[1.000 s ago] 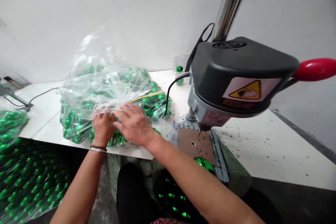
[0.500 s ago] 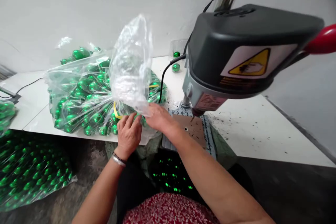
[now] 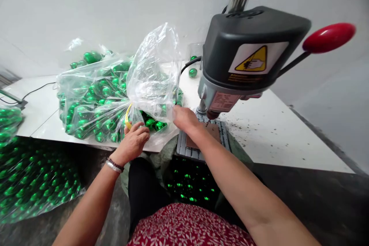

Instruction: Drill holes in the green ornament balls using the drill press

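A clear plastic bag point(image 3: 92, 100) full of shiny green balls lies on the white table, gathered at its neck by a yellow tie point(image 3: 128, 117). My left hand point(image 3: 135, 141) is at the tie, fingers bent and pressed on the plastic. My right hand point(image 3: 184, 118) is closed on the edge of the bag's loose upper plastic point(image 3: 154, 73), holding it out to the right. Between my hands the plastic stands apart, and several green balls point(image 3: 151, 123) show there.
A drill press point(image 3: 248, 54) with a red-knobbed lever point(image 3: 330, 38) stands to the right, its base point(image 3: 181, 144) beside my right forearm. Dark chips litter the table point(image 3: 288, 142). Another bag of green balls point(image 3: 34, 184) sits at lower left; a loose ball point(image 3: 193, 72) lies behind.
My right hand has pulled the plastic to the right, spreading it wider. My left hand has shifted left and down, and more green balls show between them. The camera view has shifted slightly.
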The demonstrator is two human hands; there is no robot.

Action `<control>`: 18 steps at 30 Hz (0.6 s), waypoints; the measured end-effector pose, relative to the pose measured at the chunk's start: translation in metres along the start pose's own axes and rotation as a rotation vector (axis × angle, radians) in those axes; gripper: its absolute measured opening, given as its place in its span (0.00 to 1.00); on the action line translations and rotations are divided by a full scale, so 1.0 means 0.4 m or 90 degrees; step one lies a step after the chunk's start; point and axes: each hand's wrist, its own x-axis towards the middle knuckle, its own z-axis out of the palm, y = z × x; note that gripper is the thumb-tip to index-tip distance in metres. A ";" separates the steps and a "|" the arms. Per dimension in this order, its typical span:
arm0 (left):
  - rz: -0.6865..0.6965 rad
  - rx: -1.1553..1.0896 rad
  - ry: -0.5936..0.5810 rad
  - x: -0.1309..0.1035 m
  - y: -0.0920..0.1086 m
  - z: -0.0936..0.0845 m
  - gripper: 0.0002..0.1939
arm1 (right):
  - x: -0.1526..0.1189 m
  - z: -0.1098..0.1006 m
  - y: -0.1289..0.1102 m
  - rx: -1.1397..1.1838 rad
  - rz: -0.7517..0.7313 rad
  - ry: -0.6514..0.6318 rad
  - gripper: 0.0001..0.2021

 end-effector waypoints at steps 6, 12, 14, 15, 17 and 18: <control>-0.142 0.063 0.053 -0.035 0.016 -0.064 0.14 | -0.059 -0.040 0.012 0.005 0.071 0.103 0.22; -0.220 0.132 0.150 0.054 0.094 -0.061 0.13 | -0.081 -0.026 -0.010 0.012 -0.033 0.131 0.20; -0.339 0.150 0.231 0.082 0.081 -0.057 0.14 | -0.072 -0.027 -0.029 0.033 -0.085 0.142 0.25; -0.388 0.155 0.258 0.093 0.065 -0.056 0.18 | -0.064 -0.029 -0.041 0.047 -0.106 0.143 0.28; -0.427 0.149 0.268 0.117 0.019 -0.054 0.28 | -0.041 -0.035 -0.072 0.085 -0.141 0.144 0.34; -0.422 0.134 0.256 0.131 -0.007 -0.053 0.33 | -0.027 -0.041 -0.090 0.106 -0.158 0.147 0.36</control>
